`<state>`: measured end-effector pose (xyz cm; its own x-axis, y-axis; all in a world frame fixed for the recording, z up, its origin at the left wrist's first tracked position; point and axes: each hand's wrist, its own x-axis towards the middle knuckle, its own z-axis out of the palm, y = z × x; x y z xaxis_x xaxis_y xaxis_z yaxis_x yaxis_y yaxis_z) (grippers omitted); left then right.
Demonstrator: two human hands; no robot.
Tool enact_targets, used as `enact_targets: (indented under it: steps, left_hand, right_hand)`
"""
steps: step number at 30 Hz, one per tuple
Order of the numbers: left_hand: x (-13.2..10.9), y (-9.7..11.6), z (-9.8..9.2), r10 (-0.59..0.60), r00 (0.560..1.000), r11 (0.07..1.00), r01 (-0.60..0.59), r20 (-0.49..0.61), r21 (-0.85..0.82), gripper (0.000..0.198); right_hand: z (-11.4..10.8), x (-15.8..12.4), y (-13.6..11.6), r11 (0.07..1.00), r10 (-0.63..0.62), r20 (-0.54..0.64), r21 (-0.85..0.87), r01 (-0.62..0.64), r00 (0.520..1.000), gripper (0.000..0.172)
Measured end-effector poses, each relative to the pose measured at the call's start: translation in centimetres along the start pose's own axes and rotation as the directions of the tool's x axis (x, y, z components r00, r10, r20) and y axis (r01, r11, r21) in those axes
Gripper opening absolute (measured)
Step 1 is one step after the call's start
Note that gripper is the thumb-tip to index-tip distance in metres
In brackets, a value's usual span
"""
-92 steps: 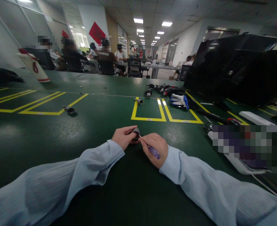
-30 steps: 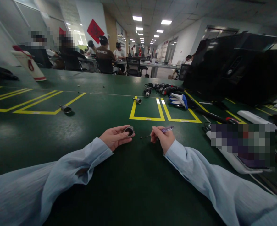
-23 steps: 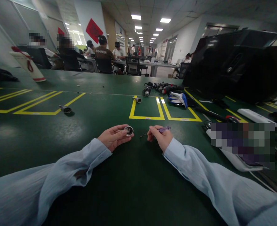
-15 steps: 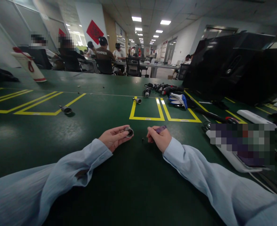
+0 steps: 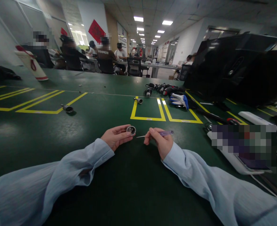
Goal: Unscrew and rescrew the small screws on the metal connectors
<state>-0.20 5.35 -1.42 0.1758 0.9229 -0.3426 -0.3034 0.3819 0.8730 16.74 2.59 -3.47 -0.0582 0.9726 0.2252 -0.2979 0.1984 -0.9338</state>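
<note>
head view: left hand (image 5: pixel 117 137) fingers grip a round metal cup (image 5: pixel 131 130), its mouth showing; right hand (image 5: pixel 160 141) fingers pinch a purple-handled screwdriver (image 5: pixel 166 133), tip just beside the cup. probably work inside it, calling for tip-to-mouth alignment. green tabletop (image 5: pixel 129 188) extends nearer, yellow tape (image 5: pixel 148 119) beyond.

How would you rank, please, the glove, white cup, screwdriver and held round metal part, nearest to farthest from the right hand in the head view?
1. Screwdriver: held in the right hand.
2. Round metal part: in the left hand.
3. Glove: farther back, to the right.
4. White cup: far back, at left.
</note>
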Motion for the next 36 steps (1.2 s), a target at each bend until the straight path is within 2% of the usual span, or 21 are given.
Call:
enact_targets:
  steps: [3,9,13,17,23,29,36]
  left_hand:
    - [0.0,0.0,-0.1,0.012,1.0,1.0,-0.012,0.004,0.001,0.03]
    - [0.1,-0.5,-0.3,0.052,0.997,0.997,-0.054,0.051,0.047,0.033]
    - [0.0,-0.7,-0.3,0.064,0.995,0.993,-0.072,0.08,0.097,0.037]
    - [0.0,-0.8,-0.4,0.074,0.992,0.991,-0.085,0.103,0.103,0.037]
    - [0.0,-0.9,-0.3,0.098,0.993,0.988,-0.106,0.072,0.109,0.037]
    - [-0.4,-0.7,0.2,0.121,0.993,0.986,-0.121,0.009,0.113,0.039]
    - [-0.3,-0.9,0.0,0.161,0.987,0.978,-0.162,0.021,0.129,0.042]
  right_hand:
    - [0.0,-0.1,-0.1,1.0,-0.008,0.015,-0.013,0.008,1.0,0.025]
    - [0.3,-0.3,-0.1,0.994,-0.072,-0.001,0.076,0.072,0.997,0.024]
    - [0.5,-0.5,0.1,0.991,-0.128,0.002,-0.037,0.128,0.992,0.022]
    - [0.4,-0.4,0.0,0.973,-0.15,0.055,-0.17,0.157,0.987,0.022]
    - [0.8,-0.6,-0.8,0.935,-0.096,0.103,-0.333,0.125,0.99,0.021]
    - [0.9,-0.8,-1.0,0.938,-0.077,0.062,-0.335,0.093,0.995,0.022]
    - [0.7,-0.8,-0.9,0.931,-0.076,0.068,-0.351,0.096,0.995,0.023]
